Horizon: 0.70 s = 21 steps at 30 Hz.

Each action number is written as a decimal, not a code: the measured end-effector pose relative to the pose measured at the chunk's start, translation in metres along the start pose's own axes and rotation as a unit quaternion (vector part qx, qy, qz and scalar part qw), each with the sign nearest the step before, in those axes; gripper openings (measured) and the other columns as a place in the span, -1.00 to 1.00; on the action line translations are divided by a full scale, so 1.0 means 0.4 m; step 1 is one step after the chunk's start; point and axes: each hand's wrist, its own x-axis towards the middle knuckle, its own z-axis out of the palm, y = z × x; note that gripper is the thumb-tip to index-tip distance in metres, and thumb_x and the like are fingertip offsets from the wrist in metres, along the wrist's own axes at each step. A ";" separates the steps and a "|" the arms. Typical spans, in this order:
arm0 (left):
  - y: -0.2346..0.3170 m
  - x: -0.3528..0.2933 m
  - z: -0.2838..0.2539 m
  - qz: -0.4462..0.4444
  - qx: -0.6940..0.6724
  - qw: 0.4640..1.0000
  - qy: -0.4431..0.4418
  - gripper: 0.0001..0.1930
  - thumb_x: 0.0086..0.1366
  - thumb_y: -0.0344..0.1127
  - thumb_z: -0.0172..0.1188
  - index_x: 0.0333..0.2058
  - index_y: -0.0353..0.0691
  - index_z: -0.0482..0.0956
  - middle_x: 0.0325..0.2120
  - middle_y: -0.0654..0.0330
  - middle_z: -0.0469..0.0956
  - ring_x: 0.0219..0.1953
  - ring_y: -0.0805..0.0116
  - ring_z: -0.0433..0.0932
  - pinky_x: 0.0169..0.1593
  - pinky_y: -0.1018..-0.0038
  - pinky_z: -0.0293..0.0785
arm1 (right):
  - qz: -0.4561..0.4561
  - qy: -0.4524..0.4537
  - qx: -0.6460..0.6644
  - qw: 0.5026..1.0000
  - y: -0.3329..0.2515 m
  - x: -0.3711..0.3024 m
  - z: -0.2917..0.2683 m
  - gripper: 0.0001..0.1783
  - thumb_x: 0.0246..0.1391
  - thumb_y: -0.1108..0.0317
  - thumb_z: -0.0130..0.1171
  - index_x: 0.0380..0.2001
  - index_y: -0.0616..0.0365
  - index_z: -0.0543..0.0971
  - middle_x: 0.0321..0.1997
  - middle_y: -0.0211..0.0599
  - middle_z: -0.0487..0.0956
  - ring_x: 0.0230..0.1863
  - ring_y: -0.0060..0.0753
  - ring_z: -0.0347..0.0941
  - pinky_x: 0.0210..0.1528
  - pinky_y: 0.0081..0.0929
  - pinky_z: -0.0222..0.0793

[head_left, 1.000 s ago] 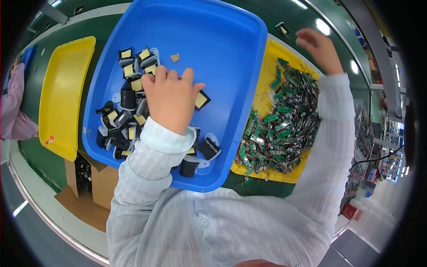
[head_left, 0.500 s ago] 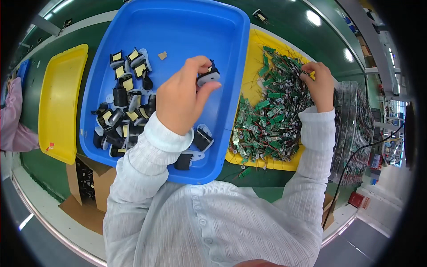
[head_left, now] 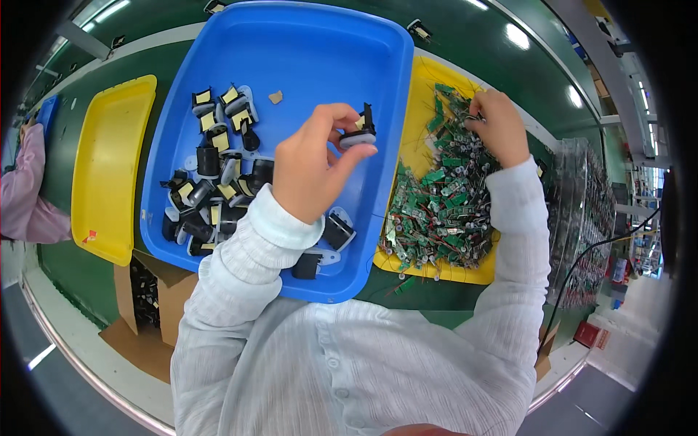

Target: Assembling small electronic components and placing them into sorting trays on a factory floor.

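My left hand (head_left: 314, 161) pinches a black and pale grey plastic housing (head_left: 359, 135) with a cream patch, above the right half of the blue tray (head_left: 313, 51). Several similar black housings (head_left: 208, 161) with cream patches and grey bases lie heaped in that tray's left part. Over to the right, my right hand (head_left: 500, 129) reaches into the far part of a pile of small green circuit boards (head_left: 443, 207) with thin wires. Its fingers are closed at the pile, and what they hold is too small to make out. The boards lie on a yellow tray (head_left: 416, 154).
Another yellow tray (head_left: 109, 174) lies at the left, and a cardboard box (head_left: 173, 305) with black parts stands below it. Clear stacked trays (head_left: 571, 211) with parts stand at the right, crossed by a black cable (head_left: 582, 251). A person's pink sleeve (head_left: 36, 192) shows at far left.
My left hand has moved slightly right, and the housing in it is tilted differently, showing its cream patch. My right hand has shifted slightly left over the boards. The view has shifted a little.
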 end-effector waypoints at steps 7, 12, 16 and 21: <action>0.033 -0.016 0.001 -0.158 -0.209 0.962 -0.071 -0.70 -0.02 -0.43 0.28 -0.28 -0.28 0.44 -0.38 0.21 0.51 -0.33 0.43 0.51 -0.41 0.60 0.45 | 0.209 0.048 0.657 0.723 -0.175 -0.084 -0.157 -0.83 -0.08 0.47 0.11 -0.41 0.21 0.35 -0.65 -0.40 0.41 -0.56 -0.57 0.41 -0.54 -0.66 0.30; 0.058 -0.031 -0.004 -0.150 -0.262 0.948 -0.105 -0.71 0.00 -0.45 0.26 -0.25 -0.31 0.47 -0.34 0.18 0.50 -0.29 0.44 0.50 -0.36 0.59 0.47 | 0.199 -0.029 0.750 0.630 -0.291 -0.131 -0.166 -0.82 -0.03 0.58 0.00 -0.29 0.29 0.35 -0.36 -0.16 0.56 -0.36 -0.44 0.51 -0.32 -0.56 0.45; 0.068 -0.039 -0.001 -0.131 -0.263 0.948 -0.120 -0.72 0.00 -0.48 0.25 -0.26 -0.34 0.46 -0.33 0.14 0.48 -0.29 0.40 0.50 -0.31 0.55 0.50 | 0.185 0.008 0.726 0.662 -0.333 -0.137 -0.139 -0.85 0.02 0.60 -0.02 -0.30 0.27 0.31 -0.36 -0.21 0.49 -0.31 -0.46 0.48 -0.29 -0.57 0.42; 0.077 -0.046 -0.005 -0.165 -0.288 0.933 -0.138 -0.76 0.02 -0.49 0.23 -0.29 -0.36 0.46 -0.35 0.13 0.47 -0.29 0.39 0.50 -0.28 0.52 0.52 | 0.162 0.056 0.685 0.709 -0.352 -0.149 -0.089 -0.86 0.02 0.57 0.01 -0.35 0.28 0.29 -0.48 -0.28 0.46 -0.52 -0.59 0.42 -0.48 -0.66 0.37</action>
